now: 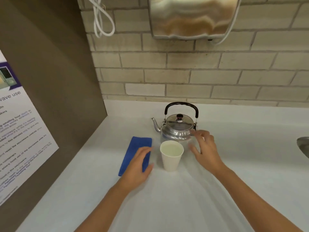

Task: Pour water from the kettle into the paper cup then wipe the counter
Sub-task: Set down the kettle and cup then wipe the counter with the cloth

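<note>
A steel kettle (177,128) with an upright black handle stands on the white counter (167,198), its spout pointing left. Just in front of it stands a white paper cup (171,155), upright. A folded blue cloth (136,151) lies flat to the cup's left. My left hand (138,166) hovers over the cloth's right part, fingers apart and holding nothing. My right hand (206,151) is open to the right of the cup, fingertips near the kettle's right side; whether they touch it I cannot tell.
A brick wall (184,72) backs the counter, with a metal dispenser (192,17) and a white cord (102,19) hanging above. A brown side panel with a poster (21,131) closes the left. A metal sink edge (303,146) shows at far right.
</note>
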